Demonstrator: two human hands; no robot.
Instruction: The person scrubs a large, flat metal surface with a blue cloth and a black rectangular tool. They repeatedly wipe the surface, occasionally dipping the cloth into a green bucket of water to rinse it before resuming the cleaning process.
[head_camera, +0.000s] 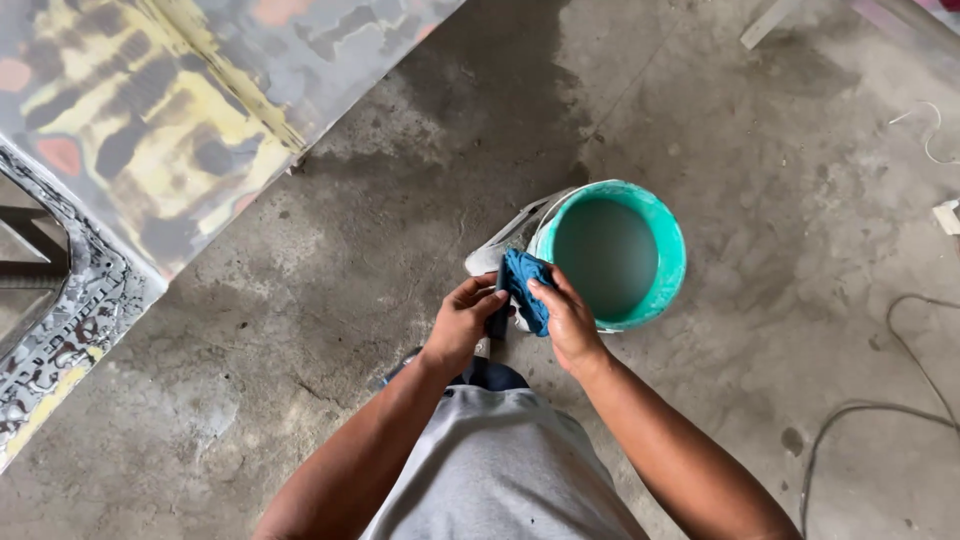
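Observation:
Both of my hands hold a blue cloth (524, 283) just in front of my body. My left hand (463, 322) grips its lower left part, where a dark piece hangs down. My right hand (567, 318) clasps the cloth from the right, thumb on top. The cloth hangs over the near rim of a teal bucket (668, 235) that stands on the concrete floor and holds cloudy grey-green liquid. A white shape pokes out from behind the bucket's left side.
A large panel (150, 120) with a yellow, black and grey camouflage pattern fills the upper left. The concrete floor (330, 260) is wet and stained around the bucket. A thin cable (880, 400) curves across the floor at right. Pale scraps lie at the upper right.

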